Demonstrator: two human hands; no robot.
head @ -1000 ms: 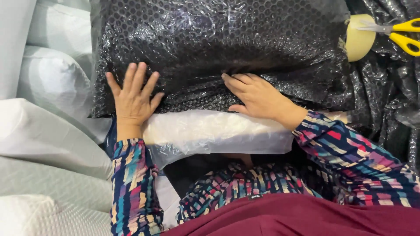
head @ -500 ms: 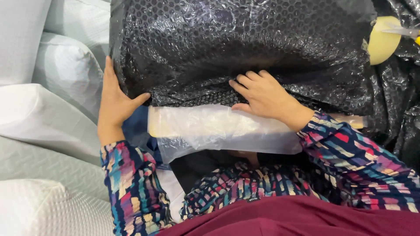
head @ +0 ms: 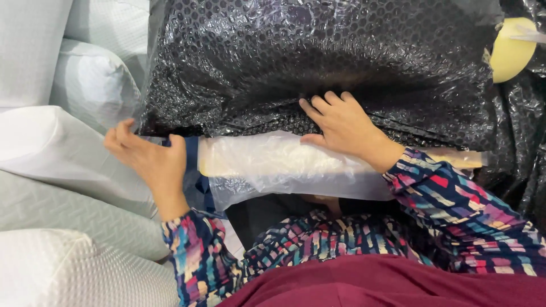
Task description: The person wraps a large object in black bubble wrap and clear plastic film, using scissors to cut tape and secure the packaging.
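Observation:
A large bundle wrapped in black bubble wrap (head: 318, 62) fills the upper middle of the head view. My right hand (head: 341, 128) lies flat on its lower edge, fingers spread and pressing the wrap. My left hand (head: 145, 159) is at the bundle's lower left corner, fingers curled around the loose edge of the wrap. Below the bundle a clear plastic-wrapped whitish roll (head: 273, 162) lies across, under my right wrist. Both arms wear multicoloured patterned sleeves.
White and pale grey padded packages (head: 62, 131) are stacked at the left. A yellowish tape roll (head: 512, 48) sits at the top right on more black wrap (head: 523, 148). A maroon cloth (head: 387, 284) covers the near bottom.
My left hand has slid off the top of the bundle to its left corner and now grips the wrap's edge. The view shifted left, pushing the tape roll to the frame edge.

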